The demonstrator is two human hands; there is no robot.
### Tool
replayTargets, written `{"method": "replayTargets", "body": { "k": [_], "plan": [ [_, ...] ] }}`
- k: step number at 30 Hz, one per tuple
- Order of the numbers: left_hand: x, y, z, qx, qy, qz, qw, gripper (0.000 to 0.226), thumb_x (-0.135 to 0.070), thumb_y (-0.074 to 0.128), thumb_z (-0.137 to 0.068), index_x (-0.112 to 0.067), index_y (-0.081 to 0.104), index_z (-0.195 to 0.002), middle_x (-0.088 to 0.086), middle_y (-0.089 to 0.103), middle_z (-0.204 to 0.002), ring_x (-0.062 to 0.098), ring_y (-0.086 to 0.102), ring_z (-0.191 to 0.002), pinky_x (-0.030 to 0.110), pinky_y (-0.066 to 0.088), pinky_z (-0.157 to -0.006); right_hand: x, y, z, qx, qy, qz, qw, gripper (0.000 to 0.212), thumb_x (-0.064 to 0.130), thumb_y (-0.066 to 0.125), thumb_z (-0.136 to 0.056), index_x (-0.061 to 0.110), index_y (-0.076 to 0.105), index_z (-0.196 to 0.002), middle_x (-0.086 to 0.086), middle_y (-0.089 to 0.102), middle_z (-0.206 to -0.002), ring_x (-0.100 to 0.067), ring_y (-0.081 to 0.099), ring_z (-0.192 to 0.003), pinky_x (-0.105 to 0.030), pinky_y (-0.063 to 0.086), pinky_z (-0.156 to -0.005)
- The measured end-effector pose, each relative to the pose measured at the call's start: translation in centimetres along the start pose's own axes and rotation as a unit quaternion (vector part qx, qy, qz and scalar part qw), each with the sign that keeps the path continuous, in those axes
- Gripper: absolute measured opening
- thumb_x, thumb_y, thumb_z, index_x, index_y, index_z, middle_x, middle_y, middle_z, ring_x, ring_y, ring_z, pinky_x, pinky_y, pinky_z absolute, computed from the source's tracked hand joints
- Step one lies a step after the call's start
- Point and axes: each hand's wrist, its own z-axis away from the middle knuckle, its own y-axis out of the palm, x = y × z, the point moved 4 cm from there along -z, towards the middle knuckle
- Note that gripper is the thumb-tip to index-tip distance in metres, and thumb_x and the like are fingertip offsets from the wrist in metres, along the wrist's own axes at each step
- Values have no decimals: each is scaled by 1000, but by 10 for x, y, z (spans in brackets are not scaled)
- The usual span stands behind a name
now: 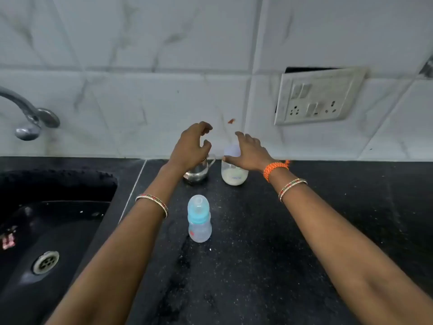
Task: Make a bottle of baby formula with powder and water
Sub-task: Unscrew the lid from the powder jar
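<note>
left hand [191,146]: loosely curled, holding nothing | right hand [249,151]: spread above powder jar [234,174], empty

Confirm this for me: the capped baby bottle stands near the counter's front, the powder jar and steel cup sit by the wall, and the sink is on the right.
One error: the head view shows the sink on the left. The baby bottle, powder jar and steel cup are as stated.

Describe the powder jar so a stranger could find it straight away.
Start at the black counter right of the sink and follow it back to the tiled wall. Two containers stand there under the reaching hands: a steel cup and, to its right, the powder jar. The jar is clear plastic with white powder at the bottom, unlike the shiny metal cup.
</note>
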Motion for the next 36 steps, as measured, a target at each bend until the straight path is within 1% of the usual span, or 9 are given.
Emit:
{"method": "replayTargets", "body": {
  "k": [4,12,16,21,24,27,31,33,36],
  "plan": [
    [22,13,-8,14,-31,13,999,36,-4,51,-82,-11,54,-117,5,57,-118,14,52,-101,26,43,-82,-4,19,-19,71,-9,17,997,87,50,67,-79,19,23,-147,-14,35,-147,-37,39,-130,-49,38,-102],
    [11,7,1,39,-39,52,997,29,-3,50,-82,-13,59,-108,1,60,-115,13,56,-99,8,37,-74,-5,-3,8,-19,-29,-12,999,71,49,69,-76,22,42,-136,-8,51,-129,-30,50,-115,-37,43,-85],
    [-33,-15,25,24,-25,101,994,29,-1,50,-82,-14,59,-106,-2,62,-109,12,58,-96,13,44,-76,5,-26,52,-47,-45,-21,998,70,50,68,-76,24,41,-136,-6,51,-130,-28,50,-116,-36,43,-85],
    [-90,-14,94,-1,-1,182,983,35,-3,54,-82,-11,53,-116,-2,59,-108,4,56,-97,8,45,-78,11,-35,117,-58,-44,6,997,69,55,66,-75,25,44,-133,-5,53,-125,-28,50,-113,-38,44,-85],
    [-95,18,144,43,-29,226,973,49,2,52,-78,-7,46,-126,-2,55,-112,-1,54,-97,9,44,-79,9,-28,153,-65,-26,31,997,65,59,64,-73,23,49,-125,-5,53,-119,-28,50,-112,-36,41,-81],
    [-80,59,187,100,-122,265,951,72,11,56,-79,-5,25,-143,5,45,-134,6,47,-113,8,46,-78,3,-12,180,-57,3,36,998,72,62,63,-71,17,49,-125,-8,49,-123,-30,46,-115,-37,42,-81],
    [-68,95,218,158,-166,251,941,109,-18,78,-74,-13,0,-149,-3,27,-151,0,26,-129,14,29,-100,-2,8,205,-49,43,24,998,78,64,62,-73,10,47,-127,-12,46,-126,-32,44,-117,-41,44,-87],
    [-69,101,221,138,-171,249,943,113,-26,83,-68,-16,4,-148,-10,29,-145,0,29,-129,17,28,-103,2,16,213,-55,57,17,997,77,63,61,-73,8,48,-124,-13,47,-123,-32,46,-114,-41,44,-87],
    [-68,107,221,90,-173,271,943,93,-19,84,-65,-22,26,-137,-9,46,-129,0,47,-113,12,39,-90,10,23,221,-103,73,40,991,74,64,58,-73,6,51,-118,-14,49,-116,-31,49,-107,-39,43,-87]
  ]
}}
